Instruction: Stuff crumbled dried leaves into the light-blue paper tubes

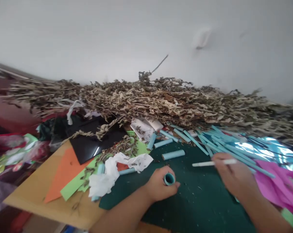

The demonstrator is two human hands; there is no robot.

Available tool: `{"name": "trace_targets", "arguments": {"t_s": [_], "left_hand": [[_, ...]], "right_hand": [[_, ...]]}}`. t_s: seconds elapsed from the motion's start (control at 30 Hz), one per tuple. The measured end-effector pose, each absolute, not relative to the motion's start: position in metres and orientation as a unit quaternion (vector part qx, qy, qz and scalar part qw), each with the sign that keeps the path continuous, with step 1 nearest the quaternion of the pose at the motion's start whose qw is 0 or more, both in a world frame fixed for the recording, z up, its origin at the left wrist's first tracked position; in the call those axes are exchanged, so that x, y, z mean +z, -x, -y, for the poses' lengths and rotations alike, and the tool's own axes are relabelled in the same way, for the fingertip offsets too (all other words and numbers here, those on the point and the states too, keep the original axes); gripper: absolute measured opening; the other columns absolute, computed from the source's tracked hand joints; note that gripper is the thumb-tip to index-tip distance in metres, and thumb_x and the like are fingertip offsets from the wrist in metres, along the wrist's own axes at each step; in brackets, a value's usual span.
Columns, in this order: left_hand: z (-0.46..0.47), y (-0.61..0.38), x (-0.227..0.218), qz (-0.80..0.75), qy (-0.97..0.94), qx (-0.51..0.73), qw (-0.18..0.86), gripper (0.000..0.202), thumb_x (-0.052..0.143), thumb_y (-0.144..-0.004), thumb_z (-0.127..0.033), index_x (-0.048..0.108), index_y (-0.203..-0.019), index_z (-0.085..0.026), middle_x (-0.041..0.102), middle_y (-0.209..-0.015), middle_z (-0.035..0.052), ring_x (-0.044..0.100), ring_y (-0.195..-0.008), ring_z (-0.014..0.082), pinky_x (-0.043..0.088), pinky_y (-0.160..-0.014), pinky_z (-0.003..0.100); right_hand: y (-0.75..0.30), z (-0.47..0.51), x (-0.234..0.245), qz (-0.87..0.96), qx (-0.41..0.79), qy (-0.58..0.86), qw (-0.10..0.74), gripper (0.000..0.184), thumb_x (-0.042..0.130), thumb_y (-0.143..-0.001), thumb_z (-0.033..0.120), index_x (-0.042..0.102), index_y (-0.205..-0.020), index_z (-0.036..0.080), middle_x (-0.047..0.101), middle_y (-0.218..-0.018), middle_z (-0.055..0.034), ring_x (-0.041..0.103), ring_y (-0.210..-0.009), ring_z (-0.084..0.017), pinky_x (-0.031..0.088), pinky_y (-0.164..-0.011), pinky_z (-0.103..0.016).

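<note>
The person's left hand (159,185) wraps its fingers snugly around a light-blue paper tube (169,179) above the dark green surface (197,207), open end facing up. The right hand (230,173) pinches a slim white rod (202,164), long axis left-right, tip leftward. Farther lie brown dried plants (146,100).

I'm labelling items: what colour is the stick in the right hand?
The stick is white, in the head view.
</note>
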State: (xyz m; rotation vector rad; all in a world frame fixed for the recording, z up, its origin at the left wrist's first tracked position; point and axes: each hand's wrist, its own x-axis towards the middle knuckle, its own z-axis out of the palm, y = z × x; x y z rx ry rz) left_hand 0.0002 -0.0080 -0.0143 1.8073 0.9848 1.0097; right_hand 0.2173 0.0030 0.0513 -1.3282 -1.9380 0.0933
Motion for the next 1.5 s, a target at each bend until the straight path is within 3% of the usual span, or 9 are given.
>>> {"name": "trace_targets", "arguments": {"t_s": [0.17,0.33,0.47,0.6,0.67,0.8,0.97,1.17,1.5], "left_hand": [[0.016,0.002,0.006,-0.464,-0.834,0.266,0.135,0.03,0.05,-0.067,-0.045,0.05,-0.078,-0.018,0.056,-0.075,0.004,0.05,-0.072,0.0195,0.039,-0.069,0.036],[0.022,-0.007,-0.002,-0.574,-0.803,0.157,0.027,0.043,0.046,-0.07,-0.048,0.046,-0.101,-0.016,0.054,-0.092,0.0091,0.048,-0.087,0.0268,0.033,-0.08,0.051],[0.013,0.012,0.019,-0.591,-0.796,0.134,0.016,0.053,0.041,-0.07,-0.057,0.044,-0.106,-0.019,0.051,-0.103,0.0099,0.043,-0.1,0.03,0.024,-0.089,0.056],[-0.013,0.067,0.069,-0.68,-0.731,0.048,0.041,0.046,0.023,-0.08,-0.051,0.041,-0.112,-0.023,0.051,-0.107,0.0074,0.05,-0.094,0.022,0.042,-0.076,0.035],[-0.031,0.096,0.083,-0.704,-0.71,0.007,0.033,0.042,0.026,-0.081,-0.047,0.042,-0.11,-0.021,0.051,-0.106,0.0091,0.05,-0.094,0.0247,0.042,-0.075,0.038],[-0.066,0.131,0.07,-0.712,-0.693,-0.093,0.065,0.037,0.05,-0.074,-0.04,0.051,-0.101,-0.015,0.054,-0.099,0.011,0.052,-0.092,0.0266,0.043,-0.073,0.041],[-0.087,0.14,0.036,-0.685,-0.705,-0.141,0.117,0.028,0.044,-0.081,-0.028,0.048,-0.105,-0.014,0.051,-0.105,0.0074,0.052,-0.09,0.0168,0.045,-0.076,0.037],[-0.088,0.153,0.048,-0.69,-0.705,-0.077,0.147,0.026,0.045,-0.081,-0.028,0.048,-0.102,-0.014,0.052,-0.101,0.007,0.053,-0.087,0.0162,0.046,-0.074,0.036],[-0.071,0.173,0.088,-0.729,-0.588,0.183,0.299,0.026,0.056,-0.062,-0.026,0.047,-0.085,-0.019,0.043,-0.057,-0.006,0.042,-0.043,0.0061,0.036,-0.039,0.017]], "right_hand": [[-0.223,-0.011,-0.004,0.84,-0.165,0.496,0.143,0.026,0.035,-0.081,0.03,0.057,-0.077,0.018,0.056,-0.071,-0.0059,0.053,-0.064,-0.021,0.038,-0.055,-0.031],[-0.216,-0.018,-0.026,0.841,-0.123,0.525,0.046,0.02,0.041,-0.078,0.032,0.06,-0.084,0.024,0.057,-0.076,-0.0036,0.056,-0.067,-0.021,0.038,-0.047,-0.028],[-0.219,-0.022,-0.036,0.845,-0.06,0.528,0.063,0.025,0.039,-0.08,0.033,0.06,-0.087,0.023,0.059,-0.079,-0.0043,0.058,-0.069,-0.021,0.042,-0.05,-0.03],[-0.227,-0.025,-0.04,0.848,0.008,0.511,0.141,0.032,0.035,-0.08,0.038,0.06,-0.09,0.019,0.06,-0.084,-0.0064,0.058,-0.075,-0.021,0.047,-0.06,-0.033],[-0.228,-0.025,-0.038,0.842,0.028,0.51,0.175,0.034,0.034,-0.081,0.038,0.06,-0.091,0.018,0.06,-0.085,-0.0072,0.058,-0.078,-0.021,0.048,-0.063,-0.034],[-0.224,-0.022,-0.03,0.846,0.057,0.489,0.203,0.032,0.033,-0.082,0.036,0.059,-0.092,0.02,0.06,-0.087,-0.007,0.057,-0.081,-0.021,0.048,-0.068,-0.034],[-0.225,-0.017,-0.027,0.849,0.096,0.47,0.221,0.03,0.033,-0.083,0.035,0.058,-0.091,0.02,0.06,-0.088,-0.0068,0.056,-0.082,-0.02,0.047,-0.071,-0.034],[-0.226,-0.016,-0.025,0.84,0.133,0.47,0.238,0.028,0.034,-0.083,0.034,0.057,-0.089,0.02,0.059,-0.086,-0.0064,0.055,-0.083,-0.02,0.046,-0.073,-0.034],[-0.227,-0.012,-0.024,0.826,0.182,0.48,0.235,0.029,0.033,-0.084,0.036,0.057,-0.091,0.02,0.058,-0.09,-0.0063,0.054,-0.086,-0.02,0.045,-0.076,-0.034]]}}
